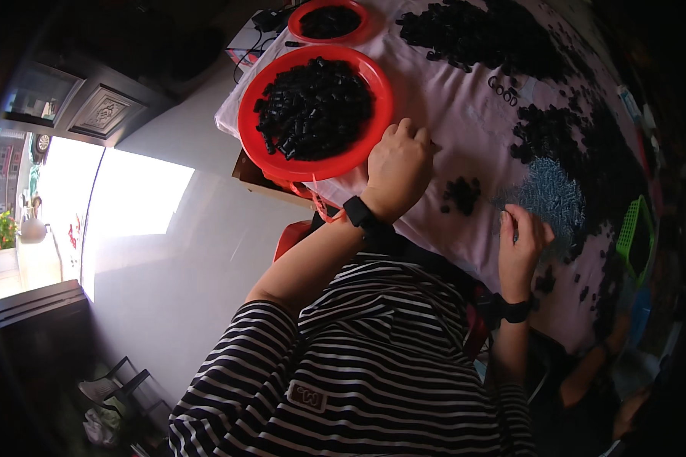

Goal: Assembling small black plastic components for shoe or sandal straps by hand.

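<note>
Right grip [524, 245] curls at the screws [554, 194], left grip [401, 166] bends beside the red plate [250, 141]; how closed each is, or what either holds, I can't tell.

Legible text: none that can be stated with certainty. Marking 1: patch [307, 396], rectangular, fixed to the front of the striped shirt [381, 365]. It has a light border and carries light, letter-like strokes on a darker centre; the strokes tilt with the fabric. Marking 2: red marks [75, 230], located in the bright area at far left. Glare and small size prevent reading; lettering cannot be confirmed.
</note>
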Available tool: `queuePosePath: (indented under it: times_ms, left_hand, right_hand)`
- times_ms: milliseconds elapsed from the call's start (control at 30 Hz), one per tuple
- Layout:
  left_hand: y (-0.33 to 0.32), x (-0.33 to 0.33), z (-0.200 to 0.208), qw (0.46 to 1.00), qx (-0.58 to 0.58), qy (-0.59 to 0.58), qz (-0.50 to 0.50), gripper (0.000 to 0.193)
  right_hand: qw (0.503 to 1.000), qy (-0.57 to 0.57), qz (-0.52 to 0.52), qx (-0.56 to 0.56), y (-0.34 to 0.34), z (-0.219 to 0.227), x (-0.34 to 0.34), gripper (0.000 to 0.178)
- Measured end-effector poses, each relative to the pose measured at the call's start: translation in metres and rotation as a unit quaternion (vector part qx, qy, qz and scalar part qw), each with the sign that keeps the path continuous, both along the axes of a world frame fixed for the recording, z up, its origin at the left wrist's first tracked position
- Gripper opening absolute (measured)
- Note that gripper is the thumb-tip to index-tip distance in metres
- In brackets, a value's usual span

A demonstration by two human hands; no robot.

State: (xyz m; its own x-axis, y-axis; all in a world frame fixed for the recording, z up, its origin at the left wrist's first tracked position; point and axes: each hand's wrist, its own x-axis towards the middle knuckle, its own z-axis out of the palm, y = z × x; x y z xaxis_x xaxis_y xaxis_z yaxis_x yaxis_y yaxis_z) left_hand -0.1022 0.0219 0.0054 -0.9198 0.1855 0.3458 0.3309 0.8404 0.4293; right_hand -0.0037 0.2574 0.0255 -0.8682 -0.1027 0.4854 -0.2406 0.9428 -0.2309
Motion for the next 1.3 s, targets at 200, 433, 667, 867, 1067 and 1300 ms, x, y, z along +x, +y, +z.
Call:
queuePosePath:
  times_ms: [200,433,667,867,1067,1300]
  left_hand:
    - [-0.02,0.036,0.05,0.849,0.37,-0.372,-0.06,0.025]
    - [-0.028,0.068,0.023,0.622,0.509,-0.58,-0.133,0.029]
    - [-0.029,0.087,0.011,0.512,0.58,-0.617,-0.145,0.033]
    - [-0.026,0.098,0.001,0.518,0.625,-0.55,-0.195,0.031]
    - [-0.025,0.101,0.002,0.562,0.615,-0.512,-0.208,0.028]
    - [-0.027,0.101,0.002,0.627,0.572,-0.491,-0.197,0.028]
  right_hand:
    - [0.998,0.005,0.046,0.03,-0.009,-0.006,-0.01,0.02]
    - [0.986,-0.039,0.018,0.162,-0.028,-0.008,-0.015,0.027]
    - [0.999,0.009,0.026,0.041,-0.026,-0.005,-0.013,0.016]
    - [0.963,-0.104,0.071,-0.237,-0.047,0.026,0.017,0.019]
    - [0.976,-0.072,0.143,-0.146,-0.06,0.046,0.025,0.022]
    - [0.968,-0.103,0.165,-0.158,-0.064,0.042,0.026,0.022]
